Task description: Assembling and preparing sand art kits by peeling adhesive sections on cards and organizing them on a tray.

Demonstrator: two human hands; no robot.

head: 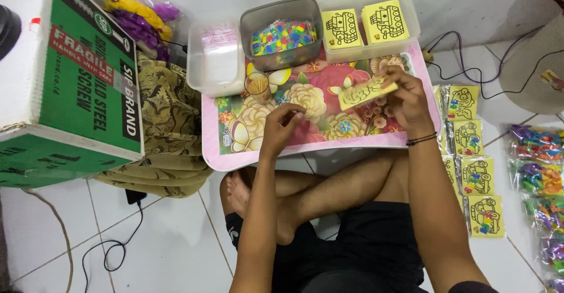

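Note:
My right hand (406, 100) holds a small yellow card (364, 91) with a black line drawing, just above the flowered pink tray table (235, 158). My left hand (281, 127) hovers over the table's middle with fingers curled; whether something small is pinched in them I cannot tell. I sit cross-legged on the floor behind the table.
Behind the table stand a grey tub of small coloured pieces (282, 34), a clear tub of yellow cards (367, 25) and a clear tub of plastic sleeves (216, 55). Bagged yellow cards (473, 158) and toy packets (537, 169) lie right. A green cardboard box (76, 81) stands left.

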